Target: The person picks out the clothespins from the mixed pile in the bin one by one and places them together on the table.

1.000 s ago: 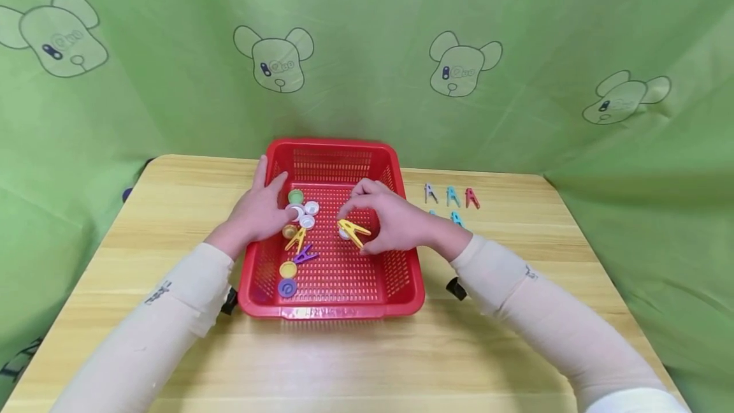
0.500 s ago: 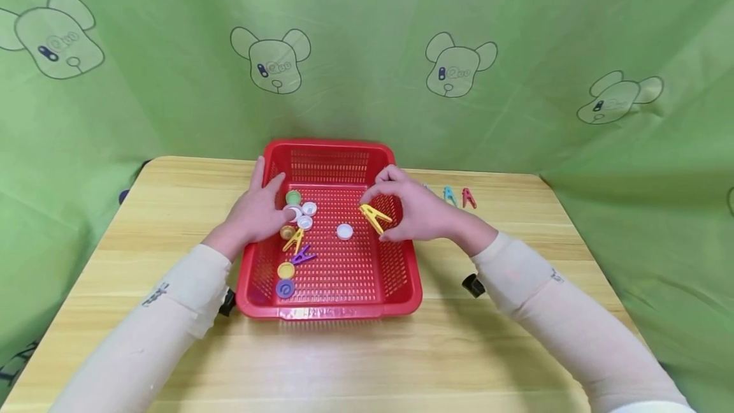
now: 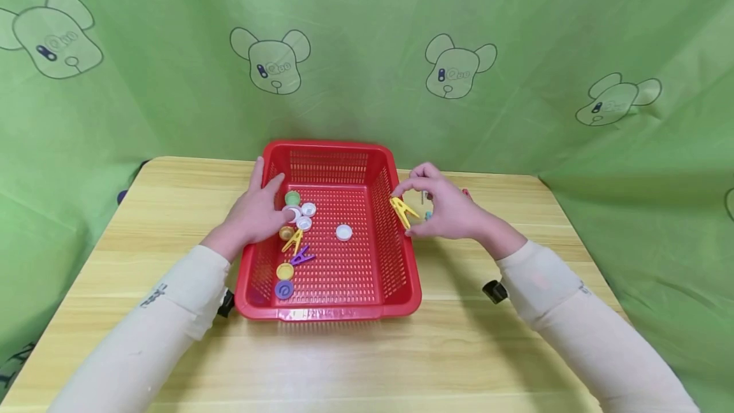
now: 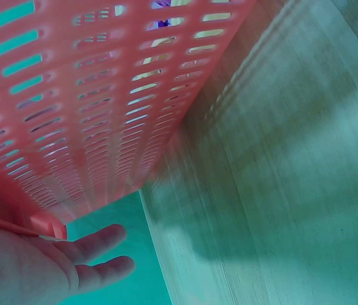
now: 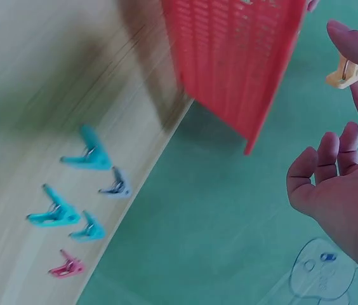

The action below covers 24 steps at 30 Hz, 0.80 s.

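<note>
Right hand (image 3: pixel 453 212) pinching yellow clothespin (image 3: pixel 403 211) between thumb and forefinger, just above right rim of red basket (image 3: pixel 401 285). Best carried clear of that rim, kept level, then lowered beside the clothespins on the table (image 5: pixel 77 190), not on top of them. Left hand (image 3: pixel 255 212) relaxed, fingers resting flat over left wall near bottle caps (image 3: pixel 301 215); good for steadying the basket

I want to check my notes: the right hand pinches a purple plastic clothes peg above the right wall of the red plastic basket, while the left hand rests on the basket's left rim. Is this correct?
Not quite: the clothes peg pinched by the right hand is yellow plastic, not purple, as the head view shows. The rest holds: it is above the right wall of the red plastic basket, and the left hand rests on the left rim.
</note>
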{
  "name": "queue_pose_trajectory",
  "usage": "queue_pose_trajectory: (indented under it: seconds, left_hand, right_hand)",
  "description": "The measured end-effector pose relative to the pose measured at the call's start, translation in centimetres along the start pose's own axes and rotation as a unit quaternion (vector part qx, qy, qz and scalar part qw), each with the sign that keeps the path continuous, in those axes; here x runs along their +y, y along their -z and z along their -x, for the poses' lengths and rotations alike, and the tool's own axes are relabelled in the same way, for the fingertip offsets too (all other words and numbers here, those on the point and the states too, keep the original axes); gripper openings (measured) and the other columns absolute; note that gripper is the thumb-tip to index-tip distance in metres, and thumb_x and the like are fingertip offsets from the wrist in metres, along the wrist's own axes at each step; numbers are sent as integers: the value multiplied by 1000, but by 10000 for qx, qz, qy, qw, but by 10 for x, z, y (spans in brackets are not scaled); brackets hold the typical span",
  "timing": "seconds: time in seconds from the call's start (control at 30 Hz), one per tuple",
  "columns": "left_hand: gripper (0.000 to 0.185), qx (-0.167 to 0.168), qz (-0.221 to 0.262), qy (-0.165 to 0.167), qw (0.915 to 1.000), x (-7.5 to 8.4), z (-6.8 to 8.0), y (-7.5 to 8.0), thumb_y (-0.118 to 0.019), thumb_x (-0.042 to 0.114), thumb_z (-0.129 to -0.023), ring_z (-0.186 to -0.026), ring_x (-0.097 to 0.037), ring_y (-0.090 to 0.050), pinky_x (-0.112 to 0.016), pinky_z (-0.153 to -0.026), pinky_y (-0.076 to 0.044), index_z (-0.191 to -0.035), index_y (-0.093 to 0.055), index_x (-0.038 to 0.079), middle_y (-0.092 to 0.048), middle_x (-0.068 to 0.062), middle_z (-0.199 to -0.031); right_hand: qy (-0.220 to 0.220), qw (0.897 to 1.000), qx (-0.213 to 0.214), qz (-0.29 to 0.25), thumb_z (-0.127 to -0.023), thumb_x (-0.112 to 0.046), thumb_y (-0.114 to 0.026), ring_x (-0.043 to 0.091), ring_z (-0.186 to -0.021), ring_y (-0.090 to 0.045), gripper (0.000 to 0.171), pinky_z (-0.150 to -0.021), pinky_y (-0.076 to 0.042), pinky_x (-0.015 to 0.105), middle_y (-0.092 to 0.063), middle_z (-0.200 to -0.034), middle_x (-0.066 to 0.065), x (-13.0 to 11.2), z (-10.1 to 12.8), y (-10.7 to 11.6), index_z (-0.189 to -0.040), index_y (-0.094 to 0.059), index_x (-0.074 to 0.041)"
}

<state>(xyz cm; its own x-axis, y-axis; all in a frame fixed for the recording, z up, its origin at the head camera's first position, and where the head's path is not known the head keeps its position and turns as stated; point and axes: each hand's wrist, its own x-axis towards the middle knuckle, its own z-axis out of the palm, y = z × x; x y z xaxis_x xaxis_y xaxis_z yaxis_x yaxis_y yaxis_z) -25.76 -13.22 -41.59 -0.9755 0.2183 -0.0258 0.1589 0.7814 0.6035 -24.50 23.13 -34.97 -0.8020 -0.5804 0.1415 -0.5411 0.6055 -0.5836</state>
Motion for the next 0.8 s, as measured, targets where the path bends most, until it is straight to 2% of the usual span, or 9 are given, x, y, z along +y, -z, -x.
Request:
queue_pose_trajectory:
  seconds: [0.2, 0.37, 0.57, 0.8]
  left_hand:
    - [82, 5, -14, -2, 10000, 1, 0, 0, -67, 28, -92, -130, -52, -42, -56, -84, -55, -159, -24, 6, 22, -7, -164]
    - [83, 10, -61, -3, 10000, 1, 0, 1, -66, 28, -92, -130, -52, -42, -57, -86, -54, -159, -24, 5, 23, -8, -164]
    - [83, 21, -54, -1, 10000, 0, 0, 1, -66, 28, -92, -129, -52, -43, -56, -84, -55, -159, -23, 6, 22, -7, -164]
    - [83, 16, -68, 4, 10000, 0, 0, 0, -66, 28, -92, -131, -52, -42, -55, -84, -55, -159, -23, 6, 23, -7, -163]
  right_hand:
    - [-95, 9997, 216, 61, -61, -5, -93, 22, -99, -43, 63, -74, -41, 40, -42, -111, 6, 15, 11, 5, -118, -69, -15]
    - [-322, 9991, 272, 92, -62, -5, -93, 24, -103, -43, 63, -77, -41, 42, -42, -114, 8, 29, 21, 10, -118, -68, -17]
    - [-664, 9971, 359, 56, -63, -4, -93, 27, -104, -43, 63, -78, -40, 42, -43, -118, 13, 46, 32, 15, -121, -68, -14]
    - [-784, 9953, 549, 143, -63, -3, -93, 23, -93, -41, 62, -74, -38, 40, -44, -109, 11, 67, 44, 20, -119, -68, -10]
